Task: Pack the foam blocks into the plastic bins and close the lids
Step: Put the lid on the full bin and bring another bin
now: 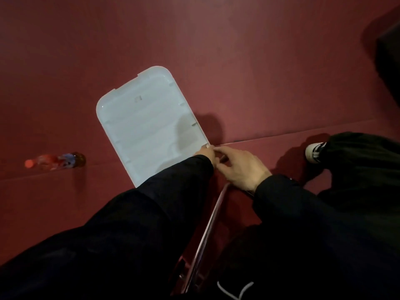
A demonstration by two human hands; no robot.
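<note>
A white plastic lid (147,126) lies flat on the red floor, its long side slanting away from me. My left hand (207,154) sticks out of a black sleeve at the lid's near right corner and pinches that edge. My right hand (240,167) is right beside it, with curled fingers reaching to the same corner; what they hold is hidden. Below the hands runs the rim of a clear plastic bin (211,217), mostly covered by my arms. No foam block is in view.
A bottle with a red cap (56,161) lies on the floor at the left. My leg in dark trousers and a white shoe (313,151) are at the right. A dark object (389,53) stands at the far right edge.
</note>
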